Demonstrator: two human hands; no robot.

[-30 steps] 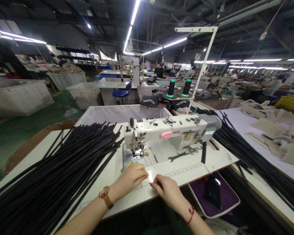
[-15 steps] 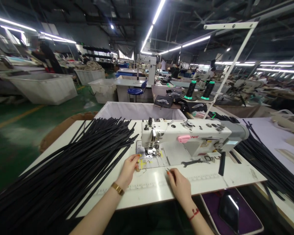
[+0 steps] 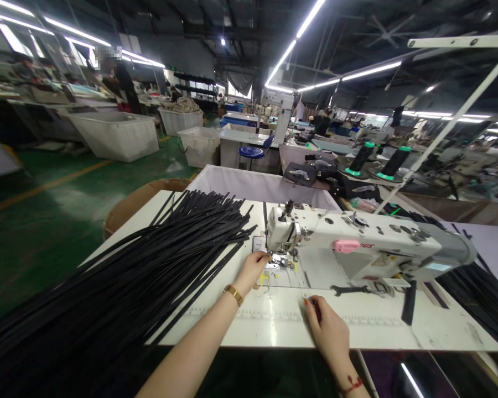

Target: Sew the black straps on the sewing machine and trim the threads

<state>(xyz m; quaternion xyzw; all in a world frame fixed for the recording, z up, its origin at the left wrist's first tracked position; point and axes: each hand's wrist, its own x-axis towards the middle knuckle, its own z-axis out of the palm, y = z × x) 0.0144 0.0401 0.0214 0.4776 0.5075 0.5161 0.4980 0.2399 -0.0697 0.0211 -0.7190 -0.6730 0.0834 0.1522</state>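
Observation:
My left hand point(image 3: 255, 268) is at the left end of the white sewing machine point(image 3: 357, 237), beside the needle and presser foot point(image 3: 280, 260). Thumb and fingertips are pinched together; what lies between them is too small to make out. Just behind them a narrow black strip point(image 3: 265, 218) runs back past the machine head. Nearer the table's front edge, my right hand point(image 3: 327, 323) is closed around a small tool, mostly hidden, with a pale tip by the fingertips. A fine thread runs from the needle area toward it.
A heap of long black strips point(image 3: 161, 260) covers the table's left side. A wrench point(image 3: 351, 289) and a short black strip point(image 3: 409, 304) lie before the machine. Two black thread cones point(image 3: 361, 158) stand behind it. A white bin point(image 3: 265, 185) adjoins the far edge. A person stands far left.
The view has swung left, so everything sits further right. My left hand has moved further back, closer to the needle. My right hand stays closed near the table's front.

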